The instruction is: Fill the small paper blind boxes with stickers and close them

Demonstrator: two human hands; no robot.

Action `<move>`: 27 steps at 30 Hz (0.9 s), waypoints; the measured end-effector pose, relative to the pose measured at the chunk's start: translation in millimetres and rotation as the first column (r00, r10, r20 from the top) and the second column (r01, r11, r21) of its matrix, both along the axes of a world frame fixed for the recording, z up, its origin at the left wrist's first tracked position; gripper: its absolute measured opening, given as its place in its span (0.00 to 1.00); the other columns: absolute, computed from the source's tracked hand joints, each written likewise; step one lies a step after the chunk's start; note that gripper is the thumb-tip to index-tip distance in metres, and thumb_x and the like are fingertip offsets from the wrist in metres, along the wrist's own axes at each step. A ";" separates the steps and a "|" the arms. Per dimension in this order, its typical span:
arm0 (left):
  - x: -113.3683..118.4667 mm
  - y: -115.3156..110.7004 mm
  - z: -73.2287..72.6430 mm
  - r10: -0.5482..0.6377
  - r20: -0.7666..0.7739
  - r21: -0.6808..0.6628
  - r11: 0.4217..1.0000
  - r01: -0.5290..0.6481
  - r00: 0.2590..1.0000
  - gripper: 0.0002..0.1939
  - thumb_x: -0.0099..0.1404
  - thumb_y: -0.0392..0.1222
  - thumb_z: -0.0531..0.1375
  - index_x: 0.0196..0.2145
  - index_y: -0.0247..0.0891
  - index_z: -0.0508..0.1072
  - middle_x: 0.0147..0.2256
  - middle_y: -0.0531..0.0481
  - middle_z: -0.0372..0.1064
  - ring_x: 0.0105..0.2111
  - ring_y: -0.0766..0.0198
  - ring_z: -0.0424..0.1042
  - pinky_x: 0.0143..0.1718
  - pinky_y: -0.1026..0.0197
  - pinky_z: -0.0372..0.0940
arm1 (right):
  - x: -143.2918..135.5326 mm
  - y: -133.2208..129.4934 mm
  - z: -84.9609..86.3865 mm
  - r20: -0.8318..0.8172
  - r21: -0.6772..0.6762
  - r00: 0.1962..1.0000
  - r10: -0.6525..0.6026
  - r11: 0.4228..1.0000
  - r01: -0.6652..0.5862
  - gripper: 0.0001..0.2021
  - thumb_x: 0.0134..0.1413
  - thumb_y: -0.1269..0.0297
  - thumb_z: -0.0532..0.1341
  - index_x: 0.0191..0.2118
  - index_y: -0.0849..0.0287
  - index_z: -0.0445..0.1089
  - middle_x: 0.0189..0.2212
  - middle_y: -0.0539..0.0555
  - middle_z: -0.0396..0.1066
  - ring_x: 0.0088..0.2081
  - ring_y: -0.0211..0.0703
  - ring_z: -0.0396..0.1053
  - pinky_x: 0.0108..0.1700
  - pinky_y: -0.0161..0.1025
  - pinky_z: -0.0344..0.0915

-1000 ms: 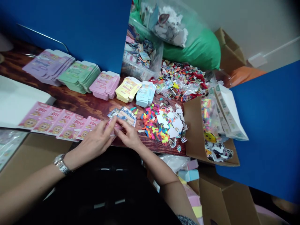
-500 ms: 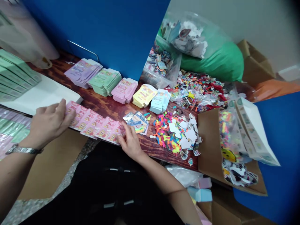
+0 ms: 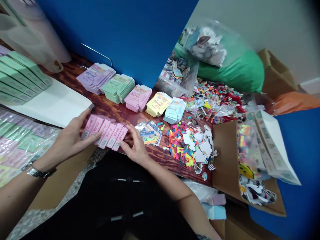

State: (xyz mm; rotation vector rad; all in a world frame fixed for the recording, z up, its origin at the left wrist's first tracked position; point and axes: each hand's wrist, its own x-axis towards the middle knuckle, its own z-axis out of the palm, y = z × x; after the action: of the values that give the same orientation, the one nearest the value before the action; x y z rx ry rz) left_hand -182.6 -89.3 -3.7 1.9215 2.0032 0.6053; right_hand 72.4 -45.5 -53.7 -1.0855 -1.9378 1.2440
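Observation:
Several small pink boxes [image 3: 105, 131] stand on edge in a row at the table's front edge, narrow printed sides up. My left hand [image 3: 75, 133] grips the left end of the row, its thumb lying along the near side. At the right end, my right hand [image 3: 133, 143] presses with thumb and fingers on the last box, so the row is squeezed between both hands. Just right of them lie some printed packets and cards [image 3: 151, 133]. Behind is a line of flat box stacks: purple [image 3: 95, 76], green [image 3: 117, 86], pink [image 3: 138, 96], yellow [image 3: 158, 104] and blue [image 3: 174, 110].
Green boxes [image 3: 22, 78] stand on a white carton [image 3: 62, 100] at left; bagged boxes [image 3: 22, 143] are below it. Colourful balloon-like bits [image 3: 181, 143] and white cutouts [image 3: 203, 145] lie at right, beside an open cardboard box [image 3: 225, 153]. A blue panel [image 3: 120, 33] rises behind.
The pink boxes have turned from lying overlapped and flat to standing on edge, pushed into a shorter row. My left hand has moved right, toward my right hand.

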 end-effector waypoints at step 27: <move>37.0 -14.5 -35.0 0.015 -0.275 0.171 0.985 0.033 0.961 0.23 0.74 0.55 0.52 0.58 0.48 0.77 0.35 0.44 0.62 0.27 0.63 0.67 0.24 0.64 0.61 | 0.8 32.5 13.4 0.606 0.423 0.796 0.013 0.841 -0.336 0.24 0.72 0.57 0.57 0.70 0.43 0.64 0.40 0.57 0.65 0.35 0.41 0.71 0.41 0.36 0.77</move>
State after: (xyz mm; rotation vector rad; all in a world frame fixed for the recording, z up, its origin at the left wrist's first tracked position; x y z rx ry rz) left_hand -145.6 -103.7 -38.8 2.2242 2.1676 0.5521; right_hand 73.2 -13.1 -40.4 -1.0762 -2.6899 0.4008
